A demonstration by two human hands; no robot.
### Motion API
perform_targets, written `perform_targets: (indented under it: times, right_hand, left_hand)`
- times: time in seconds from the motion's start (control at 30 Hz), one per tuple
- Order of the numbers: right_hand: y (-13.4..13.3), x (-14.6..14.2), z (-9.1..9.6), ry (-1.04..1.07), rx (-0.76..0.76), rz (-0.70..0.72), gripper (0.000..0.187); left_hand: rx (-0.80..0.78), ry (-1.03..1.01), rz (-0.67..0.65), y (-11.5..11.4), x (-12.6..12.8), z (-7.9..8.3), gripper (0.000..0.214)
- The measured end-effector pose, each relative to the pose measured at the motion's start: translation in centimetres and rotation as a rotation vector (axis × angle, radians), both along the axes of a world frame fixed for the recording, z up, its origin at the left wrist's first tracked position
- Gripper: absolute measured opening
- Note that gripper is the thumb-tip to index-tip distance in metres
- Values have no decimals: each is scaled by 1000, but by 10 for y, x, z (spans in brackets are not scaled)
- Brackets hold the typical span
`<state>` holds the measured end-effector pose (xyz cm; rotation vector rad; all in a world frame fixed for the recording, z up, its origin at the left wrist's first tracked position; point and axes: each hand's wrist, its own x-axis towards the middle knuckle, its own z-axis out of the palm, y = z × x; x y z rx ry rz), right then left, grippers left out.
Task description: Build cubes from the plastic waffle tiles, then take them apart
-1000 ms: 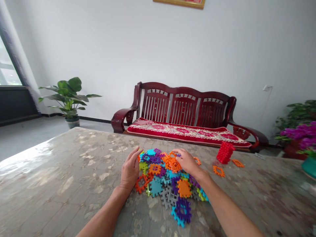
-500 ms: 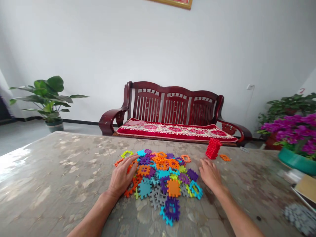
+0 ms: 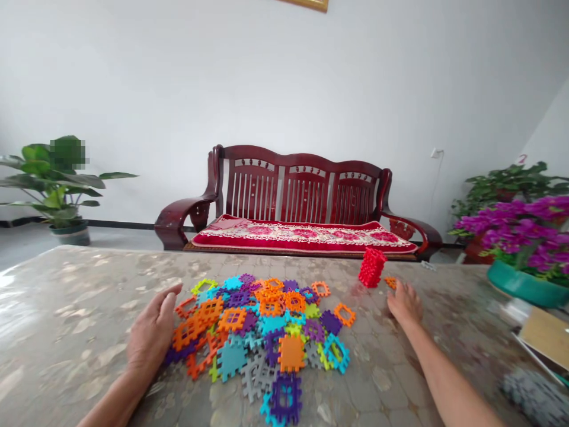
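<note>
Interlocking plastic tiles (image 3: 271, 324) in orange, purple, blue, grey and green lie in a loose pile on the table. My left hand (image 3: 153, 329) is at the pile's left edge, thumb and forefinger stretched out; its other fingers are partly hidden. Over on the right, my right hand (image 3: 405, 303) has its fingers spread, the tips beside an orange tile (image 3: 390, 282). Whether they touch it I cannot tell. A stack of red tiles (image 3: 372, 268) stands just left of that tile. Another orange tile (image 3: 351, 316) lies at the pile's right side.
A patterned cover lies on the table (image 3: 80, 332). Purple flowers in a teal pot (image 3: 524, 284), a cardboard-coloured box (image 3: 546, 335) and a grey bumpy object (image 3: 536, 394) are at the right. Behind the table stands a wooden bench (image 3: 306, 160) with a red cushion.
My right hand has moved right, from beside the pile to the orange tile past the red stack. My left hand has drawn left off the pile. The view has shifted slightly.
</note>
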<state>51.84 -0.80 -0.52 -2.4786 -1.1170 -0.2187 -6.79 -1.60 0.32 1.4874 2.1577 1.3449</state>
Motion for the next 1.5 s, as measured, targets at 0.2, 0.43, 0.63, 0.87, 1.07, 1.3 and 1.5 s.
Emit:
perform_targets:
  times: [0.2, 0.43, 0.63, 0.87, 1.07, 1.3, 1.5]
  right_hand:
    - [20, 28, -11, -120, -157, 119, 49]
    - [-14, 20, -14, -412, -155, 229, 29]
    - [-49, -34, -9, -304, -99, 449, 24]
    - [-64, -138, 25, 131, 218, 618, 37]
    - [-57, -191, 50, 211, 283, 809, 36]
    - [-46, -164, 12, 379, 166, 742, 35]
    - [-42, -142, 7, 415, 358, 708, 36]
  left_hand:
    - [-93, 124, -166, 9, -4, -10, 52]
    - [-88, 125, -244, 9, 2, -6, 53]
    - [-81, 91, -305, 8, 8, -3, 53]
    - [-58, 90, -338, 4, 12, -2, 46]
    - [-97, 120, -331, 4, 12, -3, 49]
    - [-95, 143, -344, 7, 12, -5, 47]
    - [-76, 123, -360, 8, 11, -4, 51]
